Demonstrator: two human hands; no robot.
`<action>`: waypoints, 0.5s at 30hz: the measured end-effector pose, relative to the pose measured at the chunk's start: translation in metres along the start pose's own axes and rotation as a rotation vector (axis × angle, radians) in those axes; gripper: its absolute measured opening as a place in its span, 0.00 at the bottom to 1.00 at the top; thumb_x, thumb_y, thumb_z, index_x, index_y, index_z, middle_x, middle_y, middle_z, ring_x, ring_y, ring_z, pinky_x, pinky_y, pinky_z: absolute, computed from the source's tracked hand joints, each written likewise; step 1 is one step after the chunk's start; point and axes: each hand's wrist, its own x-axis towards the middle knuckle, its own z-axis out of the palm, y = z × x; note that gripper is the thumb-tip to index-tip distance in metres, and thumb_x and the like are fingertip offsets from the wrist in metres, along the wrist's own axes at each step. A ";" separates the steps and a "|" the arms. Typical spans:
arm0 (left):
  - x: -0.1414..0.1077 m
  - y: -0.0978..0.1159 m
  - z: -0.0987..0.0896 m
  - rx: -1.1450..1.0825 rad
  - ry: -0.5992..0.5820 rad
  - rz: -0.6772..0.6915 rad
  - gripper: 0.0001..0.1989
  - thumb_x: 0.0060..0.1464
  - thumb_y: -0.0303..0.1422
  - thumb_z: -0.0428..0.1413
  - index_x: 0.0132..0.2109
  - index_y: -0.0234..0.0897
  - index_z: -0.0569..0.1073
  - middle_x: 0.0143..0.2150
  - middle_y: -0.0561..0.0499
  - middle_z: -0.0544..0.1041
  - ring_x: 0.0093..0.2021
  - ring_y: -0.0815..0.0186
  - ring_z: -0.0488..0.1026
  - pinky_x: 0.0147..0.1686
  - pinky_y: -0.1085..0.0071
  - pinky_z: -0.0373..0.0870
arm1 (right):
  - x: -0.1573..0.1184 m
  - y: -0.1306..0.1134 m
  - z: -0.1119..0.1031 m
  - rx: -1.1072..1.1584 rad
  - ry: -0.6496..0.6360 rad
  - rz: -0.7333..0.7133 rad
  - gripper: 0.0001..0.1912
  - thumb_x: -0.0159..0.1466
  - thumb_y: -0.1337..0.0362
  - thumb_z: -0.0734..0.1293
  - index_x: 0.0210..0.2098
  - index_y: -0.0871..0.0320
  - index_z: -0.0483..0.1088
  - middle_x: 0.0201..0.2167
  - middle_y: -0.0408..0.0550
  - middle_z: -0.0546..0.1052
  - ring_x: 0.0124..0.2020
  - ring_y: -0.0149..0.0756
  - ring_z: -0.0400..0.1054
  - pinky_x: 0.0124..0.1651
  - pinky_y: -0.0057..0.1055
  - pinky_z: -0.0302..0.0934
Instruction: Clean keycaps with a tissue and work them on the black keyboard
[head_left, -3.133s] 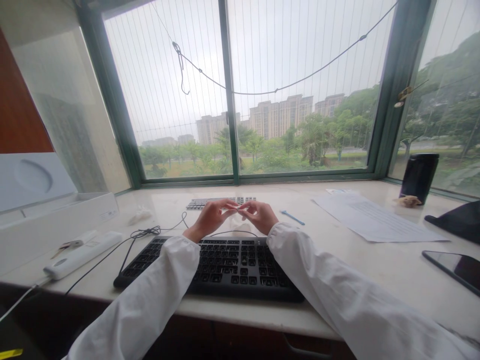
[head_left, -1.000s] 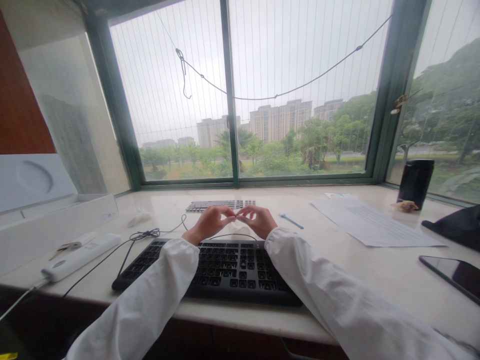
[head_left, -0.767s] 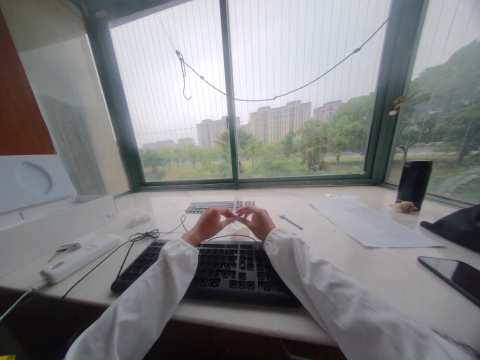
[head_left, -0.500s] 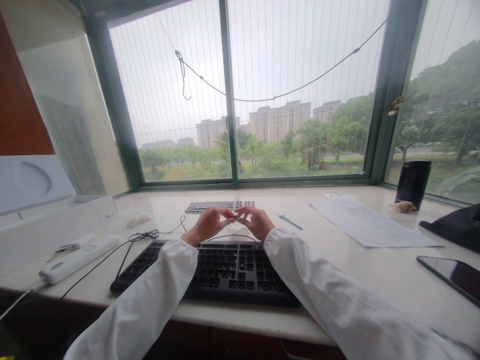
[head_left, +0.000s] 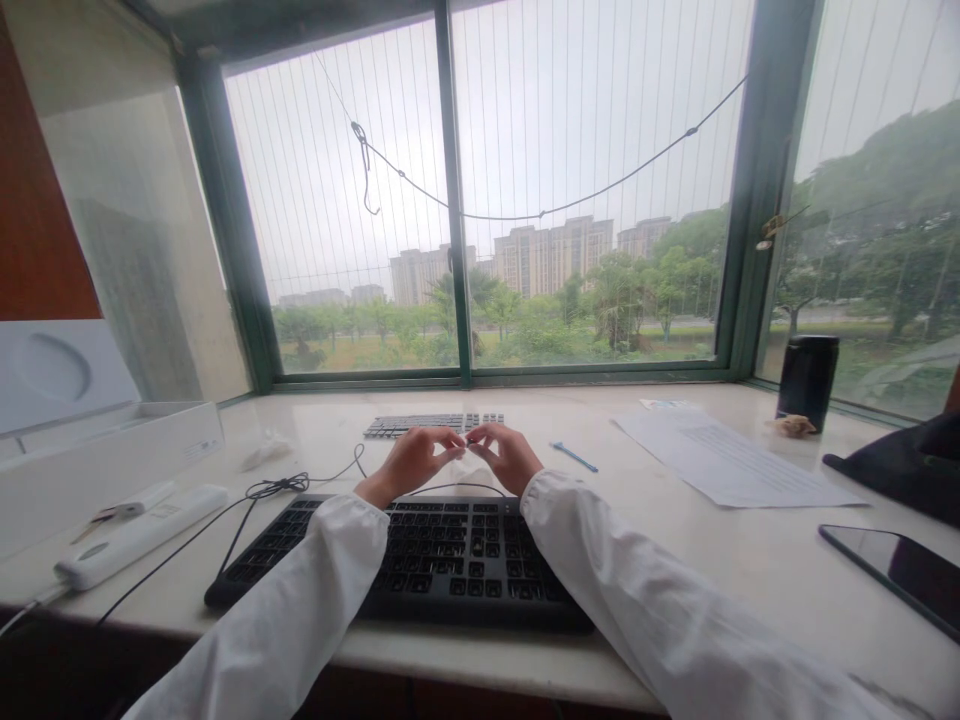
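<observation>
My right hand (head_left: pixel 506 457) pinches a small dark keycap (head_left: pixel 471 443) between thumb and fingertips. My left hand (head_left: pixel 420 457) faces it, thumb and fingers pinched together close to the keycap; whatever is between them is too small to make out. Both hands are above the far edge of a black keyboard (head_left: pixel 431 606), whose key positions look bare of caps. Behind the hands, loose keycaps (head_left: pixel 405 424) lie in rows like a keyboard layout. A crumpled white tissue (head_left: pixel 471 470) shows partly beneath my fingers.
A blue stick-like tool (head_left: pixel 575 457) and a printed sheet (head_left: pixel 739 460) lie to the right, near a phone (head_left: pixel 896 570) and a dark can (head_left: pixel 808 385). At left are a bundled cable (head_left: pixel 281 486), a white power strip (head_left: pixel 142 540) and a white box (head_left: pixel 172 432).
My fingertips have drawn slightly apart, and the keycap now sits at my right hand's fingertips. The whole view has shifted a little.
</observation>
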 end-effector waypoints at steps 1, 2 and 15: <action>0.000 0.000 0.000 0.004 -0.010 -0.008 0.10 0.58 0.39 0.56 0.39 0.42 0.80 0.34 0.53 0.81 0.25 0.70 0.70 0.30 0.74 0.64 | 0.000 0.000 0.000 -0.001 0.016 0.003 0.06 0.62 0.67 0.68 0.40 0.57 0.74 0.37 0.47 0.78 0.36 0.34 0.70 0.45 0.35 0.65; 0.000 0.001 0.000 0.007 -0.020 -0.016 0.09 0.58 0.39 0.56 0.39 0.42 0.80 0.35 0.53 0.81 0.26 0.69 0.71 0.30 0.74 0.64 | 0.001 0.001 -0.001 -0.002 0.034 0.007 0.06 0.61 0.66 0.68 0.39 0.57 0.74 0.37 0.47 0.78 0.36 0.34 0.70 0.45 0.35 0.65; -0.003 0.001 -0.006 0.115 -0.157 -0.043 0.10 0.59 0.39 0.54 0.38 0.44 0.79 0.35 0.54 0.81 0.36 0.63 0.77 0.38 0.71 0.66 | 0.008 0.000 -0.022 -0.058 0.117 0.004 0.08 0.61 0.64 0.67 0.40 0.56 0.75 0.37 0.47 0.78 0.34 0.33 0.70 0.44 0.34 0.65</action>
